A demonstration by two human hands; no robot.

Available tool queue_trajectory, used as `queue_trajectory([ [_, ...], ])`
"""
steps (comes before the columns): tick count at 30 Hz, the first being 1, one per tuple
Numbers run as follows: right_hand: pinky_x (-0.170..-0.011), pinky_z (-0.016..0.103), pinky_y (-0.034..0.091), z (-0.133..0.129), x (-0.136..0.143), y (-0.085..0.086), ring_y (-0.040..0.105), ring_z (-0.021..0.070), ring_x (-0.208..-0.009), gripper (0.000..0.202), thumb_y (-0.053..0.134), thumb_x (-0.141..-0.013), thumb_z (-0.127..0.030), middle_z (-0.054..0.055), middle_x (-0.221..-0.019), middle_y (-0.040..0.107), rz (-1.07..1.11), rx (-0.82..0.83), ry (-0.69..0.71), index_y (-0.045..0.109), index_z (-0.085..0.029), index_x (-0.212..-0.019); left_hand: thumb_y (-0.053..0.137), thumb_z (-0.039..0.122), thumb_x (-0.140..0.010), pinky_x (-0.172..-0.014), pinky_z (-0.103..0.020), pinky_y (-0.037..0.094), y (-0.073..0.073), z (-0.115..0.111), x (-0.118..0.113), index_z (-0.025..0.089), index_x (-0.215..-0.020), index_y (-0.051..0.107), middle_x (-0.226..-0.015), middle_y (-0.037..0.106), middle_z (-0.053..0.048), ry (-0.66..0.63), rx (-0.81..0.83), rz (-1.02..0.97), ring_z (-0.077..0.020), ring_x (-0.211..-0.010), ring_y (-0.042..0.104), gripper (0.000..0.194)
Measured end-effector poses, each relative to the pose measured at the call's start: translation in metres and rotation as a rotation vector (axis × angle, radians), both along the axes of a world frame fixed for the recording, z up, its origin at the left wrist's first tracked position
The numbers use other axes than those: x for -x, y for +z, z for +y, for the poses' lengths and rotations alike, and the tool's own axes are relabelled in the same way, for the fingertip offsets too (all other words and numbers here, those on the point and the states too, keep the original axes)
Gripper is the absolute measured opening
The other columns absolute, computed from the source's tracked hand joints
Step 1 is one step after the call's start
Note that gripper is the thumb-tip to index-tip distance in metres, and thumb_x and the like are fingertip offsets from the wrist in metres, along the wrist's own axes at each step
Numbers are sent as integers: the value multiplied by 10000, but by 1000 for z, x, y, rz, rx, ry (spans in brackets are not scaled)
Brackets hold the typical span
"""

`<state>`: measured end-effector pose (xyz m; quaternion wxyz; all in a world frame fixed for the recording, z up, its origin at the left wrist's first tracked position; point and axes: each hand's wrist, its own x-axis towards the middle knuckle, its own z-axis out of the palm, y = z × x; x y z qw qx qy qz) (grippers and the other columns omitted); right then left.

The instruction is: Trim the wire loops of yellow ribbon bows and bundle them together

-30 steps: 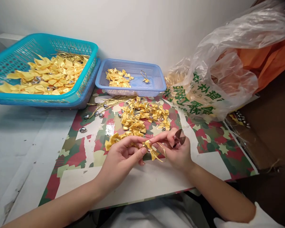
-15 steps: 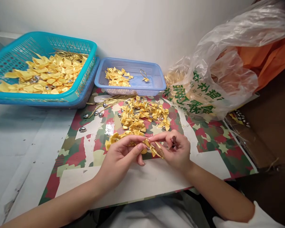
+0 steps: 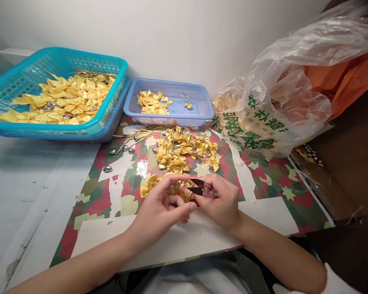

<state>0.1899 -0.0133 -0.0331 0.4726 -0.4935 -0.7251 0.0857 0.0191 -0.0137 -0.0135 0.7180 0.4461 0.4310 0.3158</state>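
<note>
My left hand (image 3: 164, 208) is curled at the front middle of the patterned board, its fingers round a gold wire piece (image 3: 185, 192) that they partly cover. My right hand (image 3: 222, 200) grips small dark snips (image 3: 198, 186), whose two pointed blades stand apart and face left, beside the wire. Yellow ribbon flowers (image 3: 149, 183) lie just behind my left fingers. Farther back on the board is a heap of yellow ribbon flowers on gold wire (image 3: 174, 157), with silver beads among them.
A turquoise basket (image 3: 110, 102) of yellow bows stands at back left. Beside it is a smaller blue basket (image 3: 199, 118) with bows. Gold wires (image 3: 141, 132) and silver beads (image 3: 108, 168) lie on the board (image 3: 263, 204). A plastic bag (image 3: 257, 122) stands at back right.
The snips' blades have come into view in my right hand, pointing left. The flower and wire loop between both hands have left my right fingers; my left hand is now curled round the wire.
</note>
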Motion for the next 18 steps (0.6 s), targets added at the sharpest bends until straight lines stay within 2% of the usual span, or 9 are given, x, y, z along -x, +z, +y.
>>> queue_trajectory([
  [6,-454,220,397,0,3,1,516,100,-494,197,598,-740,-74,-56,-574,545,20,6,28,494,-241,-740,752,308,-791,-513,-187,500,-1,-2,-3,217,-1066,538,-621,611,47,38,-31,22,-97,-531,587,360],
  [9,-448,218,388,0,4,2,484,92,-468,172,623,-752,-117,-66,-548,518,88,97,52,502,-236,-723,707,316,-838,-514,-187,521,-1,0,-2,219,-1053,550,-662,630,39,1,10,-46,-83,-504,594,283],
  [11,-458,224,407,1,2,3,486,92,-467,138,657,-764,-171,-56,-575,563,171,217,77,535,-231,-746,686,316,-857,-479,-185,528,1,4,0,241,-1077,548,-681,635,49,-11,81,-143,-67,-447,576,271],
  [13,-496,237,451,6,-3,4,543,106,-524,134,688,-767,-220,-14,-707,663,277,321,75,554,-225,-777,692,306,-847,-399,-180,515,4,10,4,267,-1094,553,-713,632,64,20,173,-263,-42,-373,510,286],
  [15,-538,256,478,13,-12,4,571,125,-592,132,693,-768,-237,22,-836,695,319,366,-19,568,-222,-803,711,265,-821,-315,-151,467,11,15,10,281,-1074,579,-733,611,80,84,250,-374,-11,-329,416,286],
  [18,-591,285,470,25,-29,2,527,147,-622,96,659,-776,-215,16,-778,622,187,328,-252,592,-219,-845,724,175,-782,-265,-87,396,22,21,18,295,-1026,636,-717,570,95,179,303,-494,16,-318,337,286],
])
